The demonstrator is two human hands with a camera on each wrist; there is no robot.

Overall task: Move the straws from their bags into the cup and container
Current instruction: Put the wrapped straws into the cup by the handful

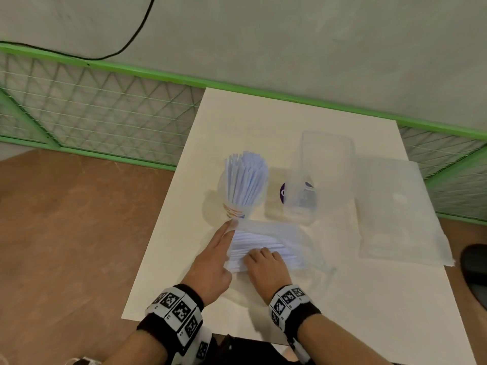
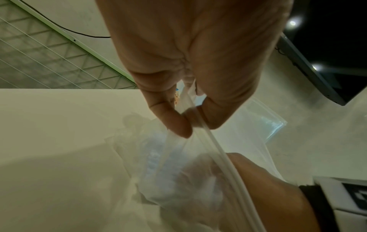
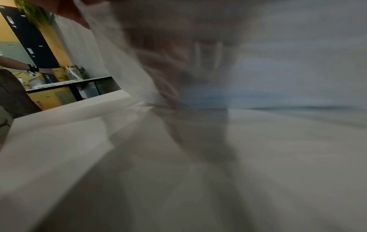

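Note:
A paper cup (image 1: pixel 237 210) full of white straws (image 1: pixel 246 177) stands mid-table. To its right is a clear plastic container (image 1: pixel 325 164). In front of them lies a clear zip bag (image 1: pixel 274 230) holding more white straws (image 1: pixel 259 242). My left hand (image 1: pixel 218 255) pinches the bag's zip rim (image 2: pixel 208 138) between thumb and finger (image 2: pixel 195 124). My right hand (image 1: pixel 263 260) reaches into the bag's mouth, its fingers (image 2: pixel 198 180) showing through the plastic, curled on the straws. The right wrist view is blurred, showing only plastic and table.
An empty clear bag (image 1: pixel 395 206) lies flat at the right of the white table (image 1: pixel 329 299). A purple-labelled item (image 1: pixel 283 192) sits against the container. A green mesh fence (image 1: pixel 105 109) runs behind. A dark shoe (image 1: pixel 475 267) is at the right edge.

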